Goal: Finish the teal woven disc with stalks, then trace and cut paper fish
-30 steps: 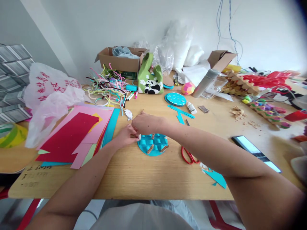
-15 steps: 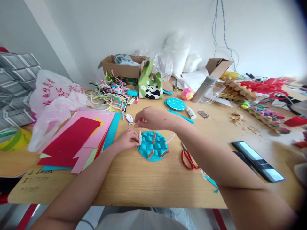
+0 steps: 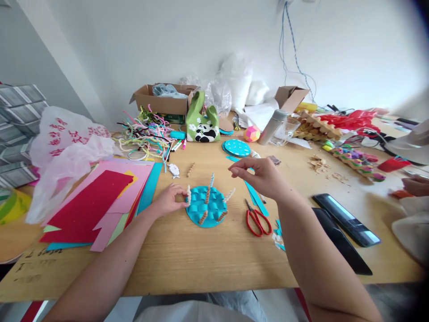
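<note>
My left hand [image 3: 172, 200] pinches a white twisted pipe cleaner [image 3: 189, 196] standing at the left edge of a round blue woven paper mat [image 3: 208, 219]. Brown twisted pieces [image 3: 203, 218] stand on the mat's lower part. A brown and pale blue twist [image 3: 208, 193] rises near its centre, and a white one [image 3: 229, 195] leans out at the right. My right hand [image 3: 256, 175] is raised to the right of the mat, thumb and fingers drawn together; whatever may be between the fingertips cannot be made out. Behind the mat lies a loose brown twist [image 3: 191, 170].
Red-handled scissors [image 3: 258, 222] and blue paper scraps lie right of the mat, near a phone [image 3: 348, 219]. Coloured paper sheets [image 3: 90, 201] are stacked at left. Behind stand a green panda bag [image 3: 203, 123], pipe cleaners [image 3: 144, 134] and a bottle [image 3: 274, 127]. Another person's hand [image 3: 415, 184] shows at far right.
My right hand has moved right, away from behind the mat, uncovering the loose brown twist. My left hand stays on the white pipe cleaner. The view has turned slightly right.
</note>
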{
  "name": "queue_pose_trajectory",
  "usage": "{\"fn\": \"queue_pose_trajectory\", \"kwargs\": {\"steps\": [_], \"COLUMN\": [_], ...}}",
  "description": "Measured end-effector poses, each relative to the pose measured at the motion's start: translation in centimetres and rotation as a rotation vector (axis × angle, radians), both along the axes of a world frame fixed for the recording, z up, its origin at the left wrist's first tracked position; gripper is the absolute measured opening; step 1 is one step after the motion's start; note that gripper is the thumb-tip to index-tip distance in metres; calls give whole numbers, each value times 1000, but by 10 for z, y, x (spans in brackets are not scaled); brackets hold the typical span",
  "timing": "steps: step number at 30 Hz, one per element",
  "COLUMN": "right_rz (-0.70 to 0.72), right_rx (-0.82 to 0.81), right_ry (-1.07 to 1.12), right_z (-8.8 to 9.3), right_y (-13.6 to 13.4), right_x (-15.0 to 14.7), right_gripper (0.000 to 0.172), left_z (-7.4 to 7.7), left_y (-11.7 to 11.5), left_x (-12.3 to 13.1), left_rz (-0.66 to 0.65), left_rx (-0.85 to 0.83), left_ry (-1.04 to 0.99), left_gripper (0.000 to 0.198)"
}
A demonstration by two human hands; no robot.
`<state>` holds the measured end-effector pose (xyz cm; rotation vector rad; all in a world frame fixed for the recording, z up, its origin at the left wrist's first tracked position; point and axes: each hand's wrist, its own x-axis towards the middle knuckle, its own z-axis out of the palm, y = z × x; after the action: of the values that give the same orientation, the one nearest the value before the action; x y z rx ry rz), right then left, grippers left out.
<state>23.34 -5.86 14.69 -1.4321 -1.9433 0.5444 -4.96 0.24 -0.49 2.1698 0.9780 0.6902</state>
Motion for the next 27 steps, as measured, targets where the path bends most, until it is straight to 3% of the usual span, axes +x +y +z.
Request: {"fn": "queue_pose_trajectory", "kwargs": {"steps": [4,7,13,16,20,27], "right_rz": [5,73,456,565,613,684], "right_rx": [-26,-13,32,16,46,78], "right_ry": [33,-21,-503,-726,-865,-906], "right_z": [-6,-6,-13,-21,-30,-31], "right_y": [1,9,30,36,40,38], "right_x": [3,-11,-72,-95,-106,-109], "right_gripper": [25,20,15,17,17,16], "left_z": [0,-2,2,2,-1,-6], "left_y": [-2,-3,-5,-5,-4,-3], "left_x": [2,3,3,4,5,6], "left_rz": [-32,-52,-54,-54,-45,-51], "left_rx": [14,26,26,6,-26,-19], "left_ry": [-20,-11,38,61,33,28], "left_gripper": [11,5,4,4,5,9]}}
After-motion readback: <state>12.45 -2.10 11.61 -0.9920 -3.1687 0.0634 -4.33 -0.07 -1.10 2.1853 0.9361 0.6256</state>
